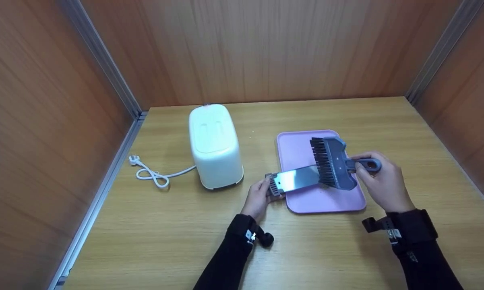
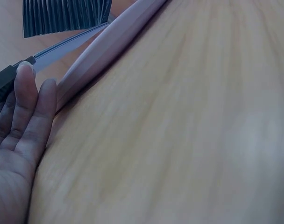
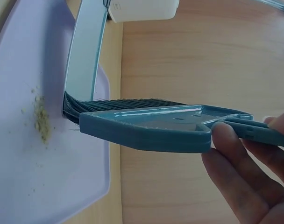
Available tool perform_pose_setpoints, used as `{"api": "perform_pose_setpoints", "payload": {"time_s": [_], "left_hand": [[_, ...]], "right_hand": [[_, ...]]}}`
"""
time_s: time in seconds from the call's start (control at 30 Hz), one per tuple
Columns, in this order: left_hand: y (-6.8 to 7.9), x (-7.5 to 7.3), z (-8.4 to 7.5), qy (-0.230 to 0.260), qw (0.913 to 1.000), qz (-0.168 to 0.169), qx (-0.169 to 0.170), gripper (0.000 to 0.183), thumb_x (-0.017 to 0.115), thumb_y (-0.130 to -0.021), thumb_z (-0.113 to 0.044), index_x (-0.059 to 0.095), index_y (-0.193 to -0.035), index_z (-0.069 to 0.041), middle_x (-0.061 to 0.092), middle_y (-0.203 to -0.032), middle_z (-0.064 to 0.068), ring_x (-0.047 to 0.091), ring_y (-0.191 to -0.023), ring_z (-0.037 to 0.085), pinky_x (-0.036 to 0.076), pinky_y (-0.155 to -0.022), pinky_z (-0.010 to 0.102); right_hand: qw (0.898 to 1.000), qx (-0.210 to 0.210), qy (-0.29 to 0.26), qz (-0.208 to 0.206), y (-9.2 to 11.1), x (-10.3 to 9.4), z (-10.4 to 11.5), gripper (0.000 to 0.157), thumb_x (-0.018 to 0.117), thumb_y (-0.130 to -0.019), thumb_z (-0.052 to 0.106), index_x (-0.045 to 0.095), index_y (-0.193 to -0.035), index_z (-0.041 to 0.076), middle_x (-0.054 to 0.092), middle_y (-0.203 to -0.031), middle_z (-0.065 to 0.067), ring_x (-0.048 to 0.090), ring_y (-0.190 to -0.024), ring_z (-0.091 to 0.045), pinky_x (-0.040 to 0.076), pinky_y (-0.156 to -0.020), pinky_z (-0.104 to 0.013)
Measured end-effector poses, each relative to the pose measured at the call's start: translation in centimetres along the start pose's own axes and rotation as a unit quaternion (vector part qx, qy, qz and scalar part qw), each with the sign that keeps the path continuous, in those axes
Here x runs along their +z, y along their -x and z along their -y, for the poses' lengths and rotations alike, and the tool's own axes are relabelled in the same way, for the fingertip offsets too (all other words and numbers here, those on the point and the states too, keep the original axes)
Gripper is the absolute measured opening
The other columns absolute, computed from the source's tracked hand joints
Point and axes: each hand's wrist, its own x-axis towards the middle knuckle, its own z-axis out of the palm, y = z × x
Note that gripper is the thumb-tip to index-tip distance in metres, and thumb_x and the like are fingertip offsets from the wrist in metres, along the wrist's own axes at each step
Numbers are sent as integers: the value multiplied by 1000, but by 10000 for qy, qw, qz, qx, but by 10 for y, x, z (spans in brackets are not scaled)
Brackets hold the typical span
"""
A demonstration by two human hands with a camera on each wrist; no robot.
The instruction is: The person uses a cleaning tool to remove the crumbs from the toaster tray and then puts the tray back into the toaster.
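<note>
My left hand (image 1: 258, 198) pinches the dark ribbed end of a long metal crumb tray (image 1: 295, 179), thumb above and fingers beneath. The crumb tray slants over a purple tray (image 1: 297, 146). My right hand (image 1: 383, 184) grips the handle of a blue hand brush (image 1: 339, 163). The brush's dark bristles (image 3: 128, 103) meet the far end of the crumb tray and bend against it in the right wrist view. A small heap of yellowish crumbs (image 3: 42, 122) lies on the purple tray below, with loose bits scattered around.
Left of the purple tray stands a white toaster-like appliance (image 1: 216, 145). Its white cord (image 1: 157, 176) lies looped on the table, the plug (image 1: 134, 160) at the far left. Wood panels (image 1: 282, 52) enclose the table (image 1: 165, 233) at the back and both sides.
</note>
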Motion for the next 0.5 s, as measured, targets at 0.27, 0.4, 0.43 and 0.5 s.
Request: {"api": "perform_pose_setpoints", "payload": {"time_s": [0.27,0.4,0.43,0.5], "left_hand": [[1,0,0,-55,10000,-22,-15,44,38,-118,-17,50,-146,14,69,-132,25,73,-105,20,63,-88,34],[2,1,0,-149,9999,4,76,45,37,-118,-16,49,-147,16,68,-134,28,72,-107,21,63,-88,34],[2,1,0,-171,9998,8,96,45,37,-118,-16,48,-147,17,68,-134,28,72,-107,21,63,-88,34],[2,1,0,-170,9998,-22,85,45,38,-118,-16,49,-146,17,68,-133,28,72,-106,21,63,-88,33]], "right_hand": [[9997,191,-87,101,-1,-6,-6,17,66,-100,-7,71,-116,-8,74,-111,-23,67,-89,9,54,-78,-6],[9998,144,-129,79,-1,-8,-7,16,66,-100,-8,71,-115,-9,73,-110,-24,69,-88,8,54,-78,-6],[9998,131,-125,69,-1,-8,-7,16,66,-100,-8,71,-115,-9,73,-110,-24,69,-87,8,54,-78,-6],[9999,129,-95,58,0,-9,-7,16,66,-100,-8,71,-115,-9,73,-109,-24,69,-87,7,54,-78,-6]]}}
